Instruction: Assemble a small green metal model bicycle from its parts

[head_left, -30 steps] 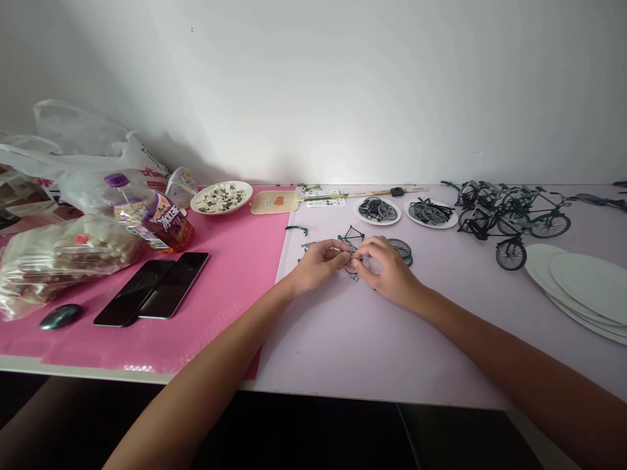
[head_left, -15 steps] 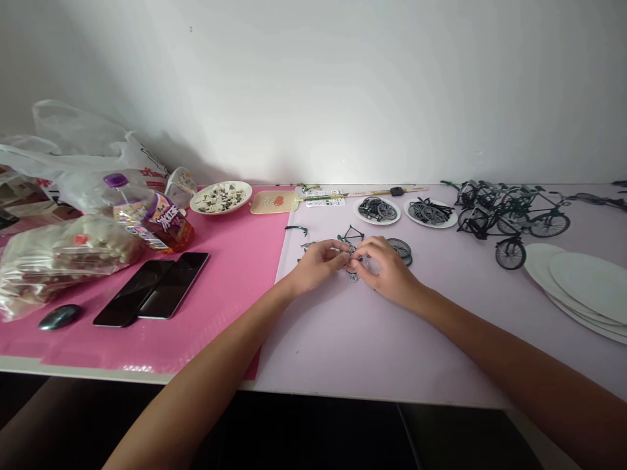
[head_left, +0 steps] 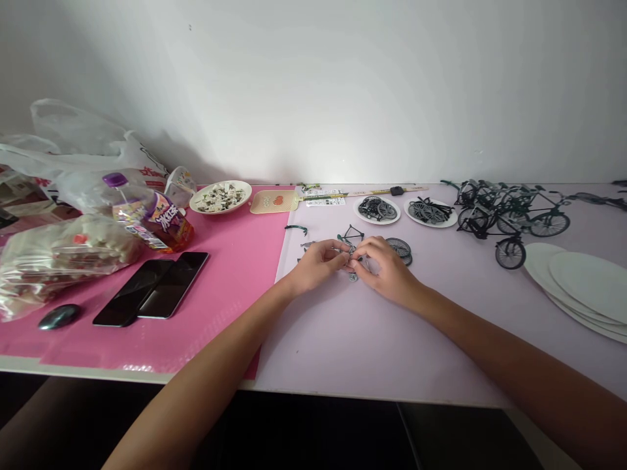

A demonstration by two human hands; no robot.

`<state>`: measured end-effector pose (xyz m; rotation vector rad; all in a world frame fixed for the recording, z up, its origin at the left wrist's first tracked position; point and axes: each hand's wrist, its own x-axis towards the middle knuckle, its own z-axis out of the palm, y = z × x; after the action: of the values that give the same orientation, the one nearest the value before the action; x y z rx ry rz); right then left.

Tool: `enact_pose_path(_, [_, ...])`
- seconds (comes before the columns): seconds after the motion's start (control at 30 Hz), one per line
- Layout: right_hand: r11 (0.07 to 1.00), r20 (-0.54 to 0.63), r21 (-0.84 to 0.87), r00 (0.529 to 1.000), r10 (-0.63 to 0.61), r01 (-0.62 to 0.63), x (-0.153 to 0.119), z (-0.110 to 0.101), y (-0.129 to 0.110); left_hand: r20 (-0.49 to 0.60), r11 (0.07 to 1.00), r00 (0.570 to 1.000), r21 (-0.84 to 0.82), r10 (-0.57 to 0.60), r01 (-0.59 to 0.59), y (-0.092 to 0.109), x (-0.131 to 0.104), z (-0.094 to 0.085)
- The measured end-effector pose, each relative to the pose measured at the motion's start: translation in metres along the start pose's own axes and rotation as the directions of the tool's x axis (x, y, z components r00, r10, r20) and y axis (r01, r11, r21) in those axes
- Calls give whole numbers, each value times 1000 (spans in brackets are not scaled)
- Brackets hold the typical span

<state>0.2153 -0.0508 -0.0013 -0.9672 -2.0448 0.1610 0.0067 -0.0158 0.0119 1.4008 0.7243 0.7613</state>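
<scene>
My left hand and my right hand meet at the middle of the table, fingertips pinched together on a small model bicycle part that is mostly hidden between them. A small grey round piece shows just below the fingertips. Behind the hands lies a dark green bicycle frame. Spoked wheels lie beside my right hand. A curved green piece rests behind my left hand, and more grey parts are partly covered by it.
Two plates of wheels and dark parts stand at the back. Assembled model bicycles and stacked white plates are on the right. Left, on pink sheeting, are phones, a bottle, bags and a bowl.
</scene>
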Motion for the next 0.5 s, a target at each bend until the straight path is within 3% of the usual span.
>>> enact_pose_path(0.5, [1000, 35, 21, 999, 11, -12, -1, 1, 2, -4, 1000, 1000, 25, -6, 6, 2, 0, 1])
